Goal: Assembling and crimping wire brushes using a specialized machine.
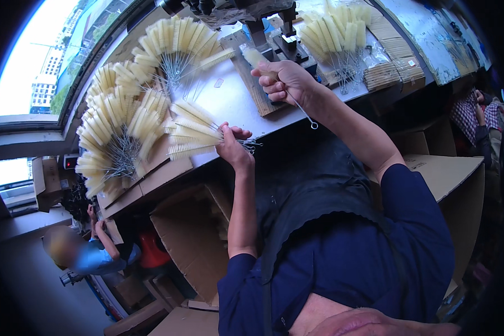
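Note:
My left hand (234, 147) is closed round the wire stems of several cream bottle brushes (195, 132), their bristle heads fanning out to the left. Looped wire ends stick out on the other side of that hand. Higher up, my right hand (288, 82) grips a single bottle brush (253, 55) by its bristle part. Its twisted wire stem with a looped end hangs below the fist. The brush's tip is beside the dark metal machine (288, 45) on the bench; whether they touch I cannot tell.
Piles of brushes (115, 120) spread over the left of the white bench (221, 89), with another bunch (336, 35) at the back right. A wooden board (259, 101) lies under the machine. Cardboard boxes (193, 235) stand below the bench. A person (92, 252) is at the lower left, another (484, 115) far right.

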Demonstrator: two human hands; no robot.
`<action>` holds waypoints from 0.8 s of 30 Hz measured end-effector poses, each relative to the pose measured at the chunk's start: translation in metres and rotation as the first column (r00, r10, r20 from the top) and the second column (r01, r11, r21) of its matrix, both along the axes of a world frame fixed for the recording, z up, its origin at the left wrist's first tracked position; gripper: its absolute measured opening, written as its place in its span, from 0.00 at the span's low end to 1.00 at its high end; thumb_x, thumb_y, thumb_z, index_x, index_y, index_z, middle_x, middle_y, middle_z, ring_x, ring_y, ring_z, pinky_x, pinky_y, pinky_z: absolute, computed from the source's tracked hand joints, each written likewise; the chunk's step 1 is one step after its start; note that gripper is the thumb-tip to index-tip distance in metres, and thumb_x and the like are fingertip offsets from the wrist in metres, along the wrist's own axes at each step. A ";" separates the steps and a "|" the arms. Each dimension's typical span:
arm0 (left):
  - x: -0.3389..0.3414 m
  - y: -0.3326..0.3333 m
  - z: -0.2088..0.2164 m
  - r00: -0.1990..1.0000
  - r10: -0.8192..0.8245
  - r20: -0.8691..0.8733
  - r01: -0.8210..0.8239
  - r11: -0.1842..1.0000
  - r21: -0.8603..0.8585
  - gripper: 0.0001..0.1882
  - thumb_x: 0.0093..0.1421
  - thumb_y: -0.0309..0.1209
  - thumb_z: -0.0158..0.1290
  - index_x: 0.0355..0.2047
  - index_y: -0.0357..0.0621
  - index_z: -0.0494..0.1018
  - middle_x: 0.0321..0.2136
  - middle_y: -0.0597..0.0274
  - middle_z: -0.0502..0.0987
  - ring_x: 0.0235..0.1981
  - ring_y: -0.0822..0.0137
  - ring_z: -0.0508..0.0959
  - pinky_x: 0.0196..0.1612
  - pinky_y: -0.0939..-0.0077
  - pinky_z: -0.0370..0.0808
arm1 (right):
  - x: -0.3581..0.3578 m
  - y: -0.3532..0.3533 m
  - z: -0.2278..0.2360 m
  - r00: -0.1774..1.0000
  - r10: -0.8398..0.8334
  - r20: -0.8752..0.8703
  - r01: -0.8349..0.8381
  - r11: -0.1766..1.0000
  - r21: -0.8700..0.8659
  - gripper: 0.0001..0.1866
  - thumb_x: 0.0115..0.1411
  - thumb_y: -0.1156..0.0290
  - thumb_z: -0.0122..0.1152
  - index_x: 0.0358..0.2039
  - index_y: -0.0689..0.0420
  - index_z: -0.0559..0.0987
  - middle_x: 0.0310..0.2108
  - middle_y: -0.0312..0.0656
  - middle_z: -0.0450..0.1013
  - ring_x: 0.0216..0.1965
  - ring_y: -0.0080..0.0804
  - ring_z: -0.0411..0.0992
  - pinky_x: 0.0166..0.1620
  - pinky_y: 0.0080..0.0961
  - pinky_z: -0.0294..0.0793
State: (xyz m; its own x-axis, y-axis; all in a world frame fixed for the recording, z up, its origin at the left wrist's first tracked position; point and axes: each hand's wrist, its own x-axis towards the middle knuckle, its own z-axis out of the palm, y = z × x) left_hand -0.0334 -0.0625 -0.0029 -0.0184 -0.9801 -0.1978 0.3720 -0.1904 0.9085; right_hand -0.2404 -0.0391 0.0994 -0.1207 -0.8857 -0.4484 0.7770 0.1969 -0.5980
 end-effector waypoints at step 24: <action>0.003 -0.007 -0.019 0.998 -0.056 0.010 0.054 0.990 0.131 0.13 0.72 0.35 0.45 0.46 0.36 0.69 0.25 0.62 0.71 0.19 0.70 0.72 0.25 0.73 0.77 | -0.062 0.041 -0.027 0.952 -0.171 -0.253 0.148 0.983 -0.105 0.15 0.71 0.61 0.50 0.30 0.57 0.72 0.15 0.27 0.61 0.09 0.10 0.52 0.11 0.09 0.53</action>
State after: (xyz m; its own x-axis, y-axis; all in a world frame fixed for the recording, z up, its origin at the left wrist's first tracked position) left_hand -0.0308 -0.0696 -0.0218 -0.0679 -0.9435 -0.3243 0.3460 -0.3272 0.8793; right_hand -0.3026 0.0015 0.0724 -0.3659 -0.8781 -0.3082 0.6098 0.0239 -0.7922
